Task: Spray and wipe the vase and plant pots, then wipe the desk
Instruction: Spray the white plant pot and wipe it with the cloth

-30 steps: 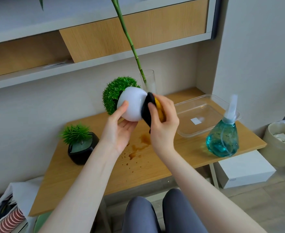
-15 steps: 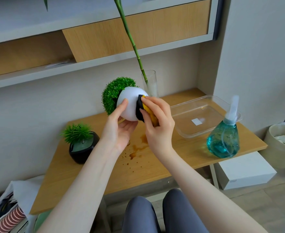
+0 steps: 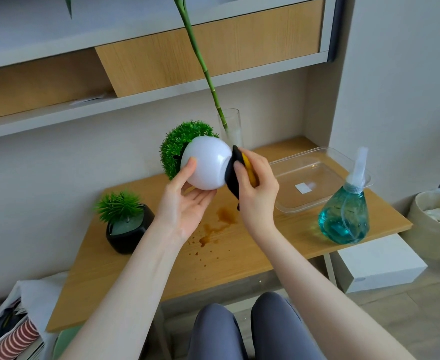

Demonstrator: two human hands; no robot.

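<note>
Left hand cradles the white pot tipped sideways above the desk w/ thumb curled on it, right hand pinches the cloth against its base; best to rotate pot, rub w/ firm even pressure.

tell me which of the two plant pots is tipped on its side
The white pot: the left hand holds it sideways above the desk while the right hand presses a cloth to its base. The black pot stands upright.

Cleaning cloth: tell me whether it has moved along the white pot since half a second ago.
Yes. The cleaning cloth in the right hand has slid from the white pot's side back to its base end, rightward toward the clear plastic tray.
</note>
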